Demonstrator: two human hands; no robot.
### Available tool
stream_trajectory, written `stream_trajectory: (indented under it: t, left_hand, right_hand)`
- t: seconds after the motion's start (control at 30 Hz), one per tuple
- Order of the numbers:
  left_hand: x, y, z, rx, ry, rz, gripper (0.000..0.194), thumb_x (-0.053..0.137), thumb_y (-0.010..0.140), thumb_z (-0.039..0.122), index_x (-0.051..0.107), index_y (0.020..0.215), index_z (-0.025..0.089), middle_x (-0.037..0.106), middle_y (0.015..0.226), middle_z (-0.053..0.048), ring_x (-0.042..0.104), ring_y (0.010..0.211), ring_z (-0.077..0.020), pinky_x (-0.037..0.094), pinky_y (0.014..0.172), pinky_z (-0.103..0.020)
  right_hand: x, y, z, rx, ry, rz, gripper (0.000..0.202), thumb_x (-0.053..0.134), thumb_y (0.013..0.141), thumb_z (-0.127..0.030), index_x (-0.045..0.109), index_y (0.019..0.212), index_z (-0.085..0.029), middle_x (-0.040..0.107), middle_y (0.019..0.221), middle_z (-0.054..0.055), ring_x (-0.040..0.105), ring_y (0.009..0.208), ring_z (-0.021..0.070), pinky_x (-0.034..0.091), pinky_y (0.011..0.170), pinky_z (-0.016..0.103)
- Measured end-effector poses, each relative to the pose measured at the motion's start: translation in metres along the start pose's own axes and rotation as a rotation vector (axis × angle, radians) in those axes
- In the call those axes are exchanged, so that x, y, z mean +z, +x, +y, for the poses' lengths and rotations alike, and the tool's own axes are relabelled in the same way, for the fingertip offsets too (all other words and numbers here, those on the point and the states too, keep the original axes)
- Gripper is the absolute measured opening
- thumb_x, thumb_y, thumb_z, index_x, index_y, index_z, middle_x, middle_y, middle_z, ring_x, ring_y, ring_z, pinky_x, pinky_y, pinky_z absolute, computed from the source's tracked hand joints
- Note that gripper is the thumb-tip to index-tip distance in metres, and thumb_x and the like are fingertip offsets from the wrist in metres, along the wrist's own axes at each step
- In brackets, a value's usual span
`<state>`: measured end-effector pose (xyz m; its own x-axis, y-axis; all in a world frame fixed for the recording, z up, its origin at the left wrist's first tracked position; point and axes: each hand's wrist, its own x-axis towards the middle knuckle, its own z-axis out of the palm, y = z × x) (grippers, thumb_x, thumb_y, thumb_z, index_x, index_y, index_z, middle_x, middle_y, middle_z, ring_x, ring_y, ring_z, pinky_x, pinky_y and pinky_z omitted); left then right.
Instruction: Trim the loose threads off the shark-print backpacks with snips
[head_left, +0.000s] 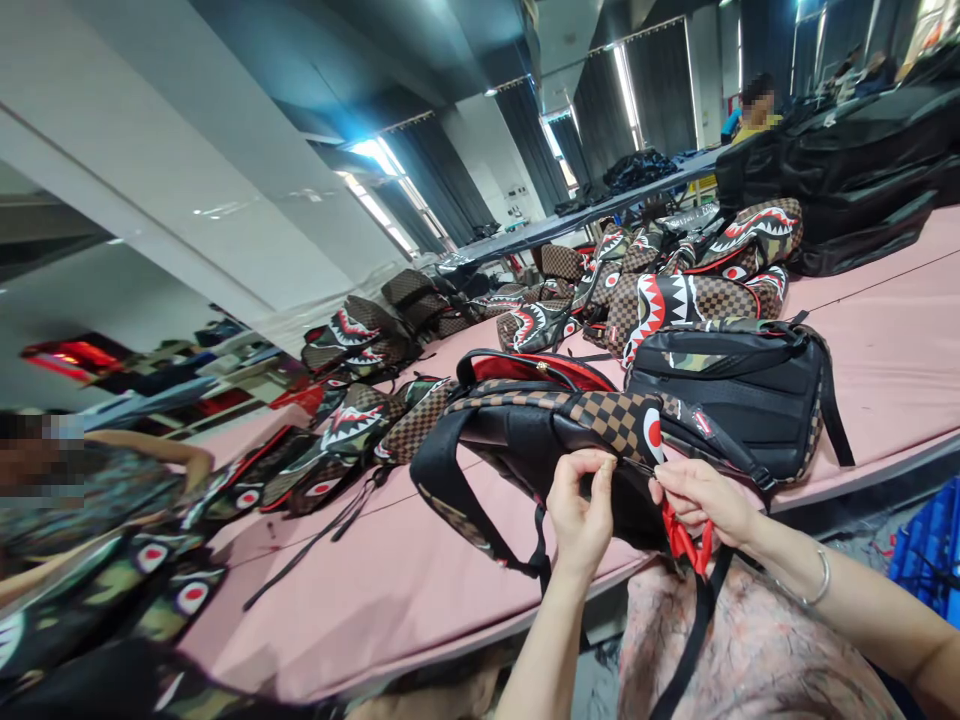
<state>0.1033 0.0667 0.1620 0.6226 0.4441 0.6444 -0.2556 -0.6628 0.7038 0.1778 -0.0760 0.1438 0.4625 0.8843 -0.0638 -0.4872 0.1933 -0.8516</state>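
Note:
A backpack [615, 415] with a brown checkered side, a red-and-white eye and black straps lies on its side at the table's near edge. My left hand [581, 510] is closed in a pinch at its lower edge, thumb against forefinger. Close by on the right, my right hand [705, 500] is also closed, its fingertips at the same seam. A red looped thing [686, 540], resembling scissor handles, hangs from under the right fingers. Whatever fine piece lies between the fingertips is too small to make out. One black strap [701, 620] drops over my lap.
A second backpack [735, 400] lies back-up just to the right. Shark-mouth bags [660, 300] are heaped behind, and more line the left side. Black bags [840, 180] pile up at the far right. A person [67, 530] sits at the left edge of the pink table [337, 610].

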Motion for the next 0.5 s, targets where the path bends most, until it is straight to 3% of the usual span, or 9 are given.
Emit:
stream_trajectory:
  t: [0.5]
  left_hand:
    - [0.0002, -0.0018, -0.0035, 0.043, -0.032, -0.023, 0.005, 0.053, 0.081, 0.021, 0.051, 0.079, 0.017, 0.056, 0.078, -0.003, 0.056, 0.076, -0.0135, 0.047, 0.069, -0.029]
  right_hand:
    - [0.0031, 0.0058, -0.0004, -0.010, -0.012, 0.029, 0.042, 0.060, 0.071, -0.053, 0.052, 0.065, -0.012, 0.024, 0.041, -0.012, 0.011, 0.035, -0.0010, 0.005, 0.034, 0.014]
